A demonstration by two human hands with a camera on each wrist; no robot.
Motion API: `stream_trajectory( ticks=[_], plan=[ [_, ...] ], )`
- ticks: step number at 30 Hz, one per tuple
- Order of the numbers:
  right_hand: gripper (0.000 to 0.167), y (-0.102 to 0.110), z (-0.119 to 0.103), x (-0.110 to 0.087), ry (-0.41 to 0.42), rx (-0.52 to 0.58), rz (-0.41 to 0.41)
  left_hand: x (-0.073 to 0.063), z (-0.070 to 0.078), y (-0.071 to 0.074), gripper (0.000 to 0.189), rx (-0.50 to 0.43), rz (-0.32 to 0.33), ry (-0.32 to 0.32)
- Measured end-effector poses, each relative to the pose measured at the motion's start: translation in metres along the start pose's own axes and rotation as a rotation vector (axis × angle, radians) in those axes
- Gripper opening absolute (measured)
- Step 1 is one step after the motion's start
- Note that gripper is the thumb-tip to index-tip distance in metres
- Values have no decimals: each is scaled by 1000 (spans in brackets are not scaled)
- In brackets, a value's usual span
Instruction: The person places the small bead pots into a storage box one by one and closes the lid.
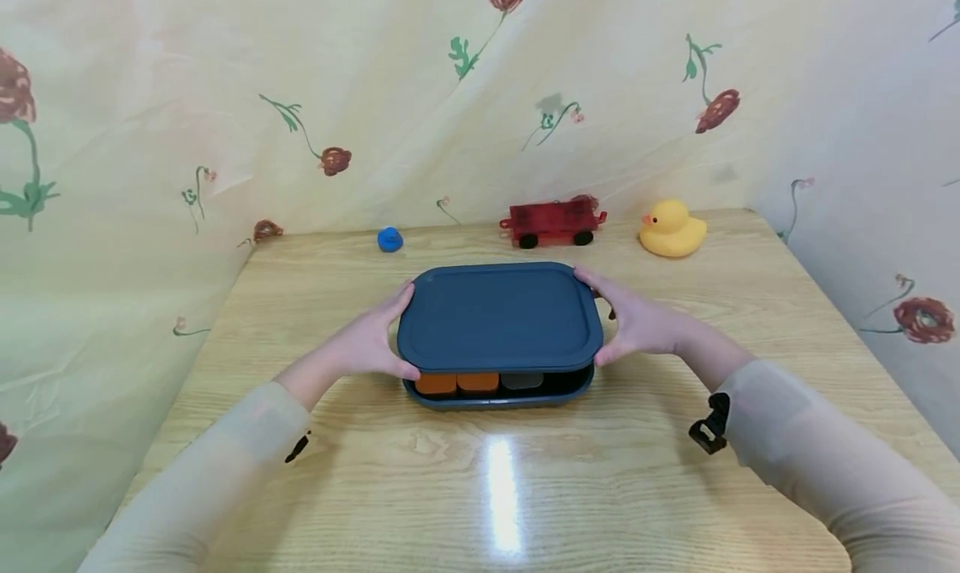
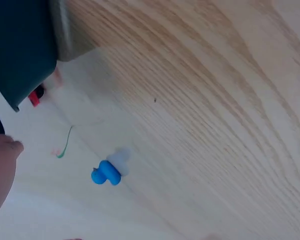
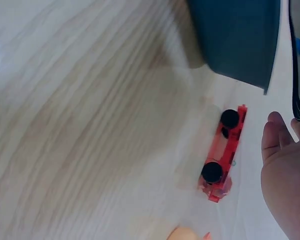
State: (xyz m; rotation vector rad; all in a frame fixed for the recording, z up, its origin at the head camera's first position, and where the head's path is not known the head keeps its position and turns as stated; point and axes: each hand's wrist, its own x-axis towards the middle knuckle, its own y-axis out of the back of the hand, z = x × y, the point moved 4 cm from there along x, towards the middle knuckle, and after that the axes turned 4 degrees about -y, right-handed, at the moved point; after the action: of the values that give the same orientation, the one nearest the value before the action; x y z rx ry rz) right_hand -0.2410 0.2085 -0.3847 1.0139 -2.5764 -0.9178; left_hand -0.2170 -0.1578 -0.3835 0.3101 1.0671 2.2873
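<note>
A dark blue rounded lid is held level above a matching dark blue box. My left hand grips the lid's left edge between spread thumb and fingers. At the opposite edge, my right hand holds it the same way. Both wrist views show a gap between the lid's underside and the box. Through the front gap appear an orange piece, a second orange piece and a grey one. The lid hides the rest of the contents.
Along the back of the wooden table stand a small blue duck, a red toy wagon with black wheels and a yellow rubber duck. Flower-patterned cloth hangs behind and at both sides.
</note>
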Motion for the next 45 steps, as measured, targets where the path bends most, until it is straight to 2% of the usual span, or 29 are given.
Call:
stream_trajectory(
  ticks=[7,13,18,26,31,34,40,45],
  plan=[
    [128,-7,5,3,3,-51,-21,-5,-4,-11,126,25,-13,30],
    [129,-9,2,4,-8,-118,-25,-8,-8,-16,127,37,-28,59],
    [129,-15,5,4,10,-132,-28,-10,-10,-20,131,63,-41,66],
    [130,-23,13,2,-42,-170,-28,-14,-10,-27,132,103,-86,101],
    [131,-25,14,0,-51,-215,-31,-15,-9,-29,130,111,-96,85],
    [130,-25,12,-2,-46,-233,-34,-16,-10,-28,127,110,-88,82],
    [127,-25,9,-4,-47,-234,-49,-14,-14,-27,119,81,-30,95],
    [127,-25,8,-3,-43,-196,-73,-12,-18,-28,122,79,-55,87]
  ],
)
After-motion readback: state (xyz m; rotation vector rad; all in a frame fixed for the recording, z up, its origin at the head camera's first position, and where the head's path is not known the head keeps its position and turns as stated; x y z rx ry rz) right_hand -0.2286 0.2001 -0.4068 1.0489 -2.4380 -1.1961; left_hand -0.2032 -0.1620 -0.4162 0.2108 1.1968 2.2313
